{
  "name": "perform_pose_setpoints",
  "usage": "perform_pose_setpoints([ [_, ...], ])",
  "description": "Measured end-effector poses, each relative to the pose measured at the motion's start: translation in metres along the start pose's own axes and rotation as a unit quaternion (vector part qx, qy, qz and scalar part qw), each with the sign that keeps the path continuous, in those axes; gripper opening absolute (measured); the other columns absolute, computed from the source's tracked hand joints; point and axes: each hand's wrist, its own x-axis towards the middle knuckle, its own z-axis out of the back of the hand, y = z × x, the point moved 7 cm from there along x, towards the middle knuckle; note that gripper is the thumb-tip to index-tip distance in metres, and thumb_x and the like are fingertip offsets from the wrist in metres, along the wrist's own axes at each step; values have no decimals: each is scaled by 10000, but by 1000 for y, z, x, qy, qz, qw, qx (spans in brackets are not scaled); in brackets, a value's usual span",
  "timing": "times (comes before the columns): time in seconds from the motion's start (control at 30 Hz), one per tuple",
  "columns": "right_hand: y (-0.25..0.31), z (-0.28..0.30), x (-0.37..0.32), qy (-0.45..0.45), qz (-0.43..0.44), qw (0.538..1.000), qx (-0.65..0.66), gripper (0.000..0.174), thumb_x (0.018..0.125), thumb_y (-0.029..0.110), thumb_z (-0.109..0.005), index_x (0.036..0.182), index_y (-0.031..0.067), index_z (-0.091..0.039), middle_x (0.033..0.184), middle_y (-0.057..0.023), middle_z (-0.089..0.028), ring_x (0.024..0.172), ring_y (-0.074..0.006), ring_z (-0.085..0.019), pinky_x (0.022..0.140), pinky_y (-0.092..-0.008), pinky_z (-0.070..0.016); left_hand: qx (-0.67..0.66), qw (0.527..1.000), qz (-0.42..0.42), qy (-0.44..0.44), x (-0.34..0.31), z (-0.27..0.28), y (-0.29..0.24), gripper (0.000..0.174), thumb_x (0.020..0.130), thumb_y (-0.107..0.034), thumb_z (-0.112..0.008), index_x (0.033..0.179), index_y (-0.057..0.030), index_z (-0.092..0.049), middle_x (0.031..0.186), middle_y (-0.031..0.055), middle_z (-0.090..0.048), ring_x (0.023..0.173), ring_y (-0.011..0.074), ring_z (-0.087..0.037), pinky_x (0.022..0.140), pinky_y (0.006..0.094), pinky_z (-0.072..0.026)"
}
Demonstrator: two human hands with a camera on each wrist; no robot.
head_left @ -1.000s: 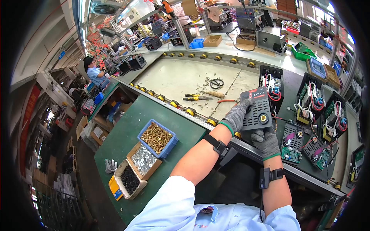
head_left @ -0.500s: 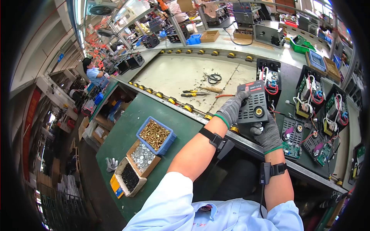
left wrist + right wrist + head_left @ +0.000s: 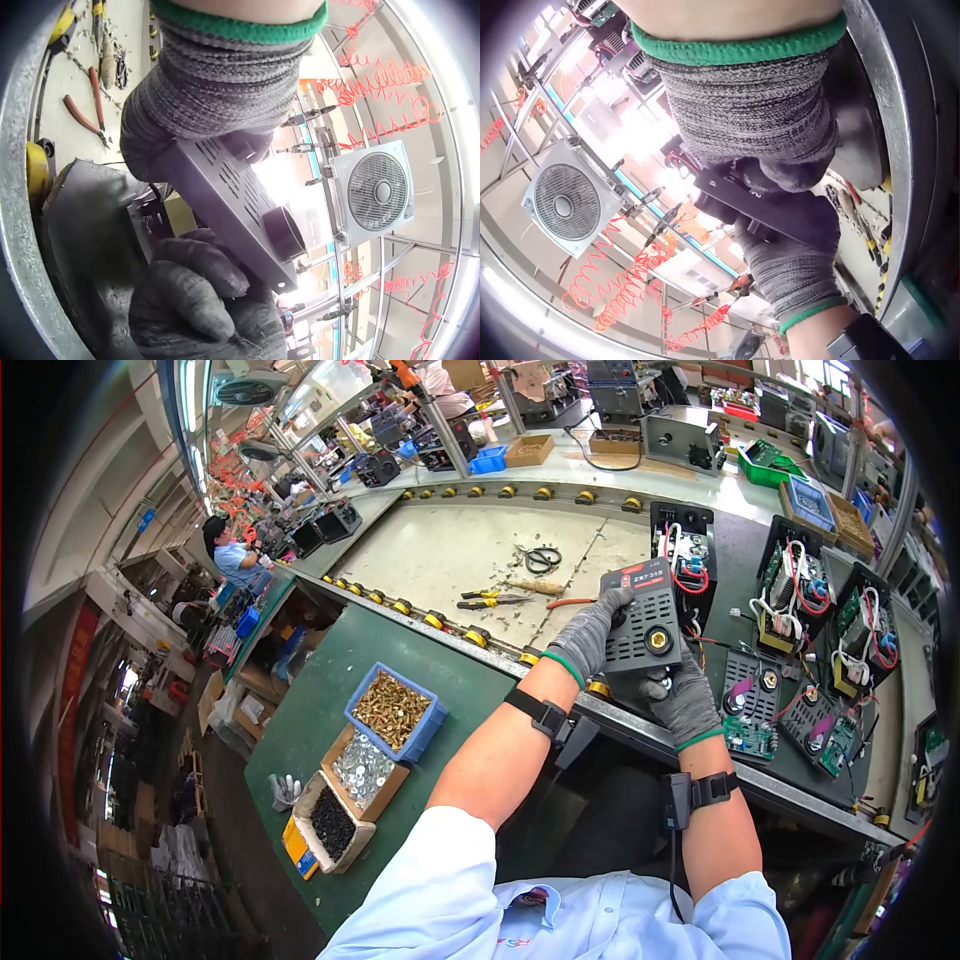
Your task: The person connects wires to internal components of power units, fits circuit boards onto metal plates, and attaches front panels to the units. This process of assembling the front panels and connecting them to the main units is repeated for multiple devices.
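In the head view, a black slotted front panel (image 3: 645,610) with a red-and-white label and "ZX7315" lettering is held up, tilted, above the bench's near edge. A brass-centred round socket (image 3: 658,641) sits in its lower part. My gloved left hand (image 3: 592,630) grips the panel's left side, thumb on its face. At the lower edge my gloved right hand (image 3: 688,700) has its fingers curled against the panel, beside a small silvery part (image 3: 664,682). The left wrist view shows the socket's black collar (image 3: 283,233) sticking out and the right fingers bent below the panel.
Open welder units (image 3: 688,560) with red and white wires stand behind and right; slotted panels with circuit boards (image 3: 750,736) lie there. Yellow-handled pliers (image 3: 492,599) rest on the pale bench. At left are a blue bin of brass screws (image 3: 428,730), washers (image 3: 362,768) and black screws (image 3: 332,825).
The right fingers have shifted at the panel's lower edge, and a silvery part shows beside them. The left hand keeps its grip; the head view has swung slightly.
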Motion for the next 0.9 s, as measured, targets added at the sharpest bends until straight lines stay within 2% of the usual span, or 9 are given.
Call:
perform_pose_setpoints([
  [0.13,-3,7,-4,-24,14,999,39,247,997,257,-653,1125,46,-634,894,-46,-602,693,-127,-525,449,-236,-403,-25,999,24,21,0,-4,1,440,797,-461,-793,1029,-105,-678,899,53,-677,749,216,-669,697,417,-602],
  [0.3,-8,10,7,27,27,999,33,250,986,262,-668,1117,52,-632,876,-38,-589,659,-122,-522,431,-218,-389,12,1000,6,27,6,1,0,457,799,-467,-779,1076,-115,-688,977,77,-732,806,235,-711,747,445,-608],
  [0.4,-9,13,11,-45,34,998,-18,232,983,332,-673,1049,114,-633,811,-23,-558,558,-113,-475,381,-221,-343,-3,998,36,46,18,5,10,453,796,-469,-776,1082,-127,-694,992,85,-744,825,244,-724,768,451,-607],
  [0.47,-5,1,1,-125,43,989,-71,166,1037,318,-549,1027,160,-598,769,12,-514,535,-82,-447,389,-208,-357,-31,997,40,65,22,3,15,438,799,-473,-768,1071,-136,-704,988,81,-751,811,252,-732,762,446,-614],
  [0.6,-4,-10,-8,-144,13,988,-50,190,1024,345,-588,970,164,-609,728,3,-564,491,-84,-463,351,-204,-337,-10,998,53,28,21,7,16,462,807,-485,-773,1099,-134,-700,1003,89,-749,824,255,-733,756,445,-616],
  [0.67,-6,-8,-16,-153,-4,986,-66,315,1027,462,-571,1028,148,-595,795,-21,-528,568,-116,-459,390,-235,-305,0,998,55,40,23,12,14,469,818,-470,-786,1116,-120,-696,1024,96,-747,844,264,-736,777,462,-618],
  [0.73,-14,0,-39,-169,-3,984,-52,354,1022,486,-570,1044,133,-593,793,-14,-525,573,-114,-461,395,-237,-311,-41,993,52,94,17,7,13,452,838,-427,-793,1132,-99,-688,1041,104,-744,878,270,-739,803,479,-621],
  [0.8,-24,5,-73,-155,-29,985,-77,473,1015,531,-558,1119,70,-583,775,0,-503,575,-107,-462,419,-234,-330,-49,994,39,87,2,1,9,465,854,-380,-798,1183,-83,-660,1086,116,-732,902,278,-740,841,471,-621],
  [0.9,-35,-5,-136,-92,-66,973,-199,429,1022,429,-590,1125,14,-612,760,14,-465,563,-85,-425,456,-222,-332,-52,995,31,77,-15,-3,17,503,852,-349,-800,1238,-73,-635,1108,107,-719,924,266,-735,864,456,-617],
])
